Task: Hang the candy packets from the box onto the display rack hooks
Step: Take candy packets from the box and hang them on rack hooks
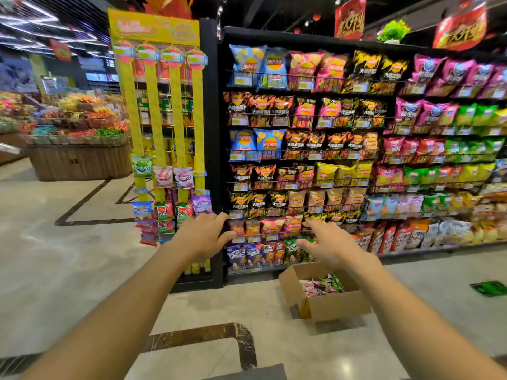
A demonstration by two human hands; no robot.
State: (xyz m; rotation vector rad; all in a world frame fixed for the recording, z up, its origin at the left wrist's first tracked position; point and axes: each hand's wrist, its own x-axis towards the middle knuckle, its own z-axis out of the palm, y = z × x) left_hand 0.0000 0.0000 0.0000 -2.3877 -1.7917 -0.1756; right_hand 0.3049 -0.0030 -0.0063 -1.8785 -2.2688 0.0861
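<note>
A brown cardboard box [333,304] sits open on the floor at centre right, with several pink and green candy packets [322,286] inside. The yellow display rack [160,111] stands at centre left against a black shelf end; several candy packets [175,198] hang on its lower hooks, while the upper strips are bare. My left hand [204,233] is stretched forward, fingers spread, holding nothing, just right of the rack's lowest packets. My right hand [330,244] is also open and empty, hovering above the box's far edge.
A tall black shelf [329,39] full of crisp bags fills the right side. A wooden produce island [78,160] stands at the far left. A green floor sticker [491,287] lies at right. Polished floor stretches between me and the rack.
</note>
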